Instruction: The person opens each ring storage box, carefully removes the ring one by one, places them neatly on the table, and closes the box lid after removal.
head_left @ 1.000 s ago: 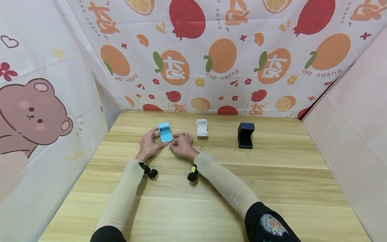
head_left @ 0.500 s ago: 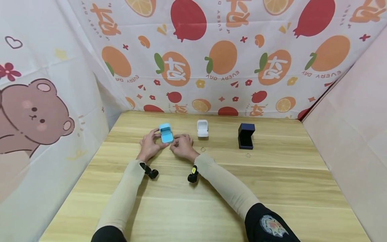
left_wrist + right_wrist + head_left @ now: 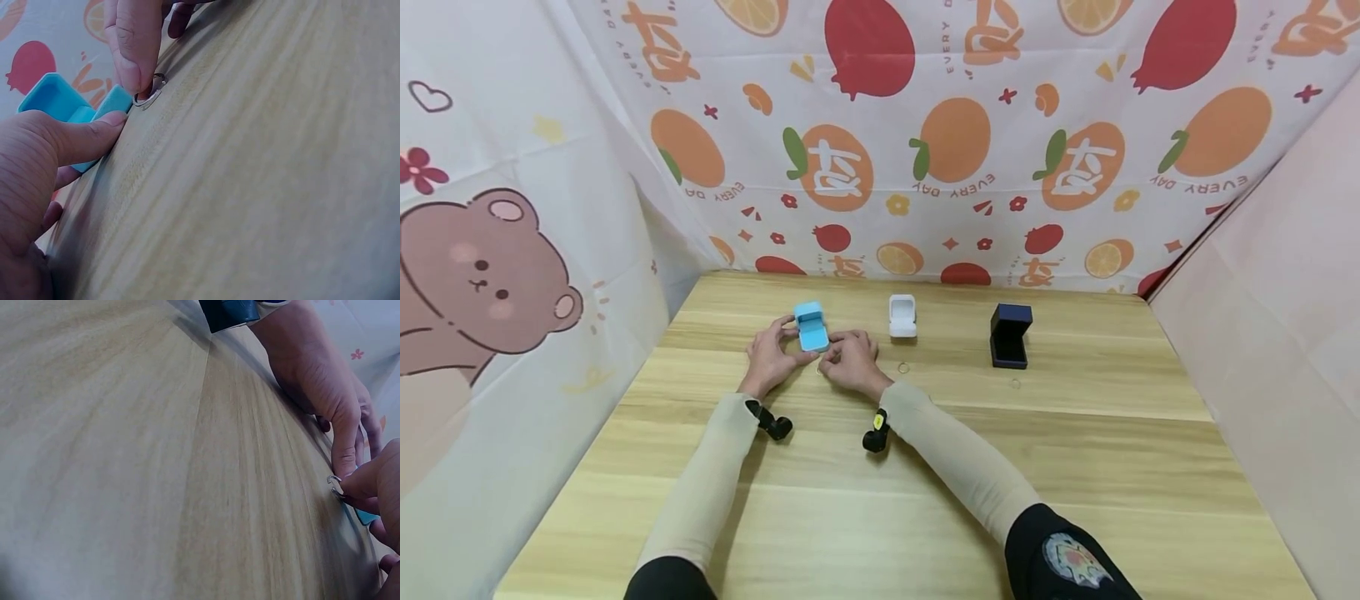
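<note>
A light blue ring box stands with its lid up on the wooden table. My left hand grips it, thumb at the front edge and fingers along its left side, as the left wrist view also shows. Right in front of the box, the thumb and forefinger of my right hand pinch a thin silver ring. In the right wrist view that ring pokes out from the fingertips, low over the tabletop and near the left thumb.
To the right stand a white ring box and a dark blue ring box, both with lids up. One ring lies before the white box, another before the dark one. A fruit-print cloth hangs behind the table.
</note>
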`<state>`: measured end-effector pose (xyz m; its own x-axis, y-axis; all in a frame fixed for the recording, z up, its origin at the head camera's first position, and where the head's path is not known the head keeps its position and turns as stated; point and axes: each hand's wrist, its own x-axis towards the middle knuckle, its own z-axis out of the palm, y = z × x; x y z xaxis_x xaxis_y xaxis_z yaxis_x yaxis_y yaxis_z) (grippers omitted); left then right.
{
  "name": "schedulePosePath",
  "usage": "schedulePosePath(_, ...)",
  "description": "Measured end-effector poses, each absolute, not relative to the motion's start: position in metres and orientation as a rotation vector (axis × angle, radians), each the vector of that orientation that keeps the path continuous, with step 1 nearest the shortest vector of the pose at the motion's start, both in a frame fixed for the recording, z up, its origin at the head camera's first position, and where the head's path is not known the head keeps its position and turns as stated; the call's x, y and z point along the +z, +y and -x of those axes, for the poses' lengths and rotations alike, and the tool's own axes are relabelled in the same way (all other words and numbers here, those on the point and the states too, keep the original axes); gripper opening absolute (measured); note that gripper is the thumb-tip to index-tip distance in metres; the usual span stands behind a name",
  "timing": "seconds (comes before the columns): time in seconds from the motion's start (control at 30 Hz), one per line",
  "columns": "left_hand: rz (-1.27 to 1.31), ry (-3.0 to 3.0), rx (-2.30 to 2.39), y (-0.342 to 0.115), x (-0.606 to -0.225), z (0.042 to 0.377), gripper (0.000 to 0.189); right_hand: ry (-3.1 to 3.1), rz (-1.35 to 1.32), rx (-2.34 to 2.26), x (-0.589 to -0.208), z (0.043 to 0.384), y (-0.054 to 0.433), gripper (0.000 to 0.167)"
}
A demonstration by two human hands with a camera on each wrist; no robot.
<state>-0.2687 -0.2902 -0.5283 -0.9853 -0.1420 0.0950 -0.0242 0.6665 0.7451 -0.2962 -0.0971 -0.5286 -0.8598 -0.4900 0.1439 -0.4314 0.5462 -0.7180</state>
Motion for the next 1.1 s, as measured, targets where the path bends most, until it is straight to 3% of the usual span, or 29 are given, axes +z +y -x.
schedulePosePath(0.6, -0.121, -2.736, -1.226, -0.289, -0.527, 0.267, 0.091, 2.652, 0.764, -1.271, -0.521, 0.294, -0.092, 0.013)
schedulePosePath(1.1, -0.144, -2.752, -1.222, -0.289, -0.527, 0.268, 0.094, 2.626, 0.753, -1.378, -0.523, 0.301, -0.089, 0.005)
